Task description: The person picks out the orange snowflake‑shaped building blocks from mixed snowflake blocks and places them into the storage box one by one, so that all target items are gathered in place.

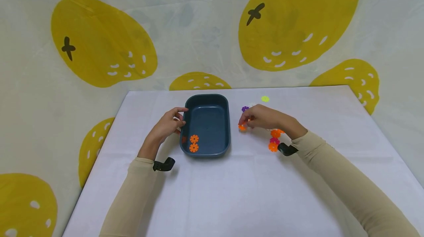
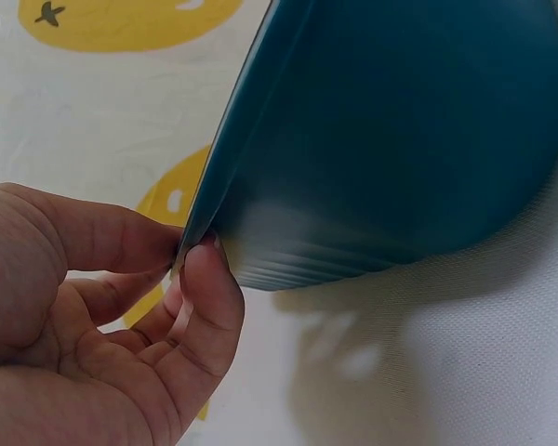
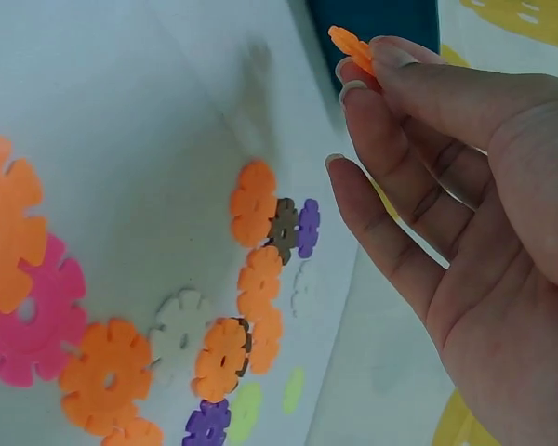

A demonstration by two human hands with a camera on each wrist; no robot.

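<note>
My left hand [image 1: 168, 123] pinches the left rim of a dark blue plastic tub [image 1: 212, 128]; in the left wrist view the thumb and fingers meet on its edge [image 2: 200, 200]. Two orange notched plastic discs [image 1: 194, 143] lie inside, near the tub's front left corner. To the tub's right, my right hand [image 1: 263, 116] holds an orange notched disc [image 3: 351, 45] between thumb and fingertips, lifted off the table. Under and around that hand lie more loose discs: a pink one [image 3: 39, 316], a purple one [image 3: 308, 229], a white one [image 3: 179, 334] and several orange ones [image 3: 107, 376].
A white cloth covers the table [image 1: 212, 193]. Toward its back edge, right of the tub, lies a yellow-green disc [image 1: 265, 99]. Behind the table hangs a pale curtain [image 1: 198, 27] printed with big yellow fruit. Dark wrist devices sit at both sleeves' cuffs.
</note>
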